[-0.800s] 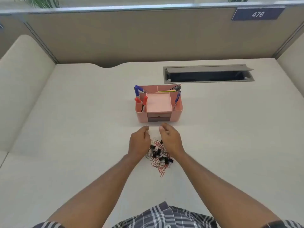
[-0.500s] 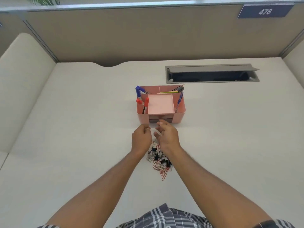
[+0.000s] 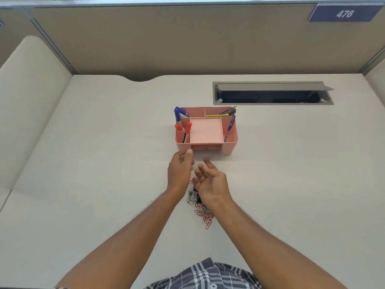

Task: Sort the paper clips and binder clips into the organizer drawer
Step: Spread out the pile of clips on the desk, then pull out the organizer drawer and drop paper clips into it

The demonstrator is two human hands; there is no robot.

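- The paper clips and binder clips are seen in one tangled heap on the counter, near the front of the pink organizer and partly hidden under the right hand.
- The drawer is seen low in the organizer's front face; whether it is pulled out at all cannot be told.
- The left hand is held just before the organizer with its fingers curled inward; whether a clip is pinched there cannot be told.
- The right hand is held above the heap, fingers apart and loosely bent, nothing gripped.
- The paper clips are judged light, thin and springy; being interlocked, several are likely to be lifted together, so a pinch on a single wire loop at the heap's edge is advised.
- The binder clips are judged stiffer and slightly heavier; each is best taken across its black body or by its wire handles.
- The organizer is judged light enough to slide when its drawer is pulled, so steadying it is advised.
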